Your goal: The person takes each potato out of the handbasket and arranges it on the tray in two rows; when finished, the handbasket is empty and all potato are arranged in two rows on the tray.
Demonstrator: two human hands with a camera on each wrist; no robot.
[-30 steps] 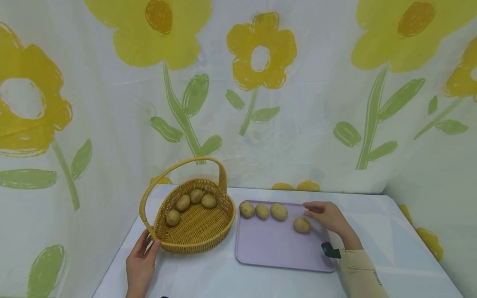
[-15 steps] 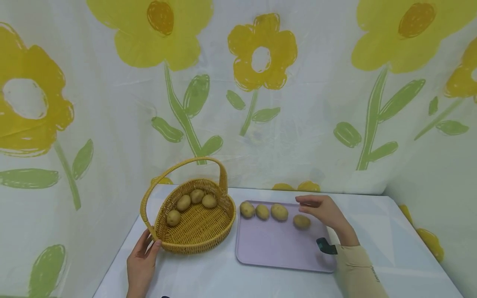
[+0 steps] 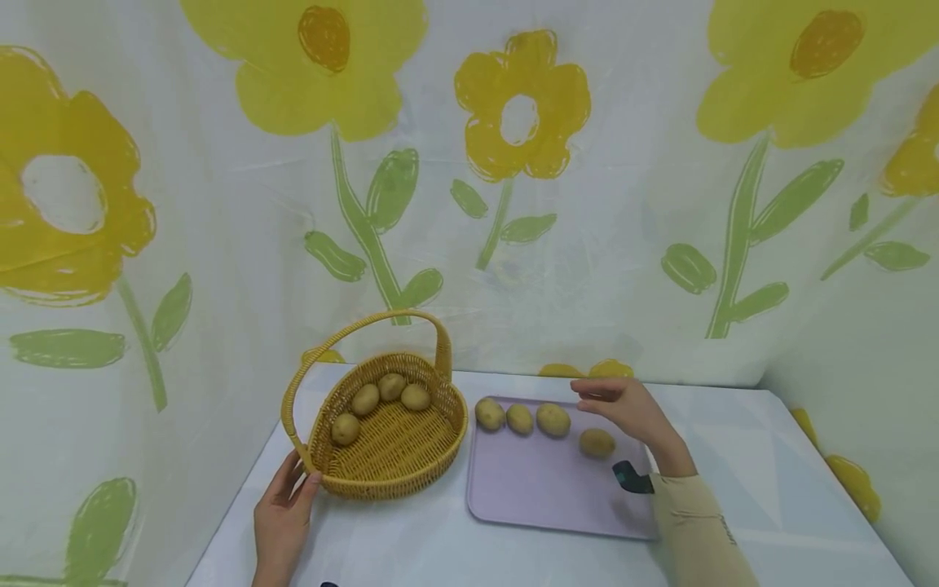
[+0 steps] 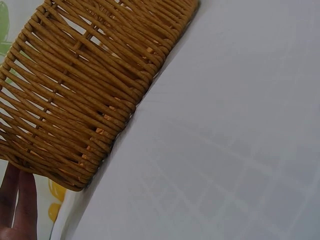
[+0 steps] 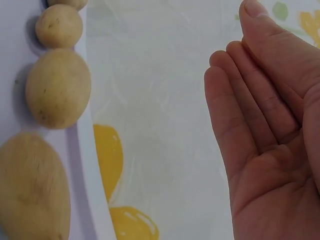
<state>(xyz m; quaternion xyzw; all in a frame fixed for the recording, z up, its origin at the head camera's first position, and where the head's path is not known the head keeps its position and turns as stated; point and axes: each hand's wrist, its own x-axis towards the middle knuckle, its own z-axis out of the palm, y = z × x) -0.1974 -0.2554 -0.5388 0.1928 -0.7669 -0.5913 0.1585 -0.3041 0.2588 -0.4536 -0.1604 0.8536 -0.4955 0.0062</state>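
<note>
A yellow-brown wicker basket [image 3: 389, 481] with a tall arched handle stands on the left part of the table. Several potatoes [image 3: 365, 399] lie inside it along the back and left. My left hand [image 3: 282, 522] holds the basket's near left side at the handle's base, partly seen at the lower left of the left wrist view. To the right, more potatoes sit on a flat lilac tray [image 3: 535, 497]: three in a row at its back left, and a single potato [image 3: 597, 443] nearer the right. Above the tray's back right hovers my right hand [image 3: 623, 408], holding nothing, fingers extended.
The white table [image 3: 396, 546] meets a cloth backdrop [image 3: 609, 228] printed with yellow flowers, close behind the basket and tray. Similar cloth hangs at both sides. A dark wrist device [image 3: 632, 478] sits at my right sleeve.
My right hand has moved left and slightly away from me, over the back of the tray. My left hand keeps its place at the basket, and the potatoes have not moved.
</note>
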